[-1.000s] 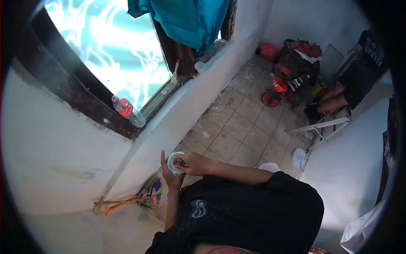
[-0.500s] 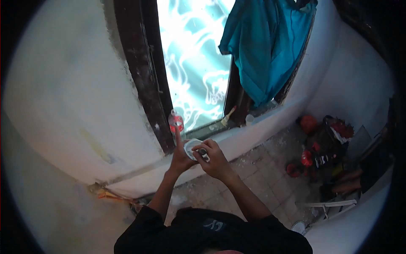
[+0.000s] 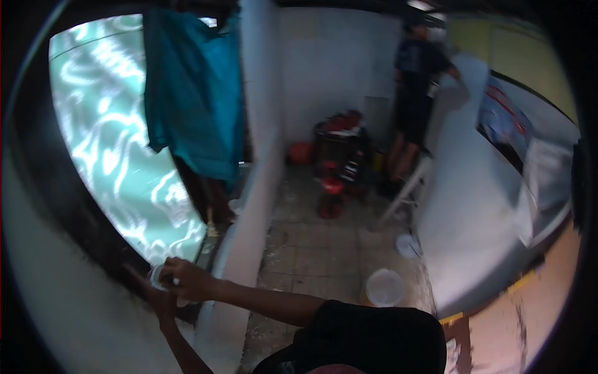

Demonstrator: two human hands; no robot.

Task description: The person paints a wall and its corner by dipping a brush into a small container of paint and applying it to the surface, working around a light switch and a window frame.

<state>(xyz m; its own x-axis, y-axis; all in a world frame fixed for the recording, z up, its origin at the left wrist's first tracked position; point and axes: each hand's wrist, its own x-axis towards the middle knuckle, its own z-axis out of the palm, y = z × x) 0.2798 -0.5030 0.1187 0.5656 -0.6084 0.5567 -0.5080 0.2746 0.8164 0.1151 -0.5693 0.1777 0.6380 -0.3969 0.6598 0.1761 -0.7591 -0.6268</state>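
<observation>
At the lower left, beside the window sill, my two hands are close together. My left hand (image 3: 161,300) holds a small white cup (image 3: 155,275), mostly covered by my fingers; one finger stretches out past it. My right hand (image 3: 189,278) is at the cup's mouth with its fingers bent into a pinch. Something small and dark shows between those fingers, too blurred to name. Behind the hands is a bright, patterned window pane (image 3: 128,143). A paintbrush (image 3: 212,229) stands on the sill, with a small whitish cup (image 3: 235,206) near it.
A teal cloth (image 3: 196,100) hangs over the window. On the tiled floor are a translucent bucket (image 3: 384,287), a round white lid-like thing (image 3: 408,245) and a pile of red and dark items (image 3: 339,149). A co-worker (image 3: 414,93) stands by a white ladder (image 3: 408,190).
My view has swung right and up, bringing the co-worker, the bucket and the right-hand wall into sight. My hands now appear farther left and lower, still together at the white cup.
</observation>
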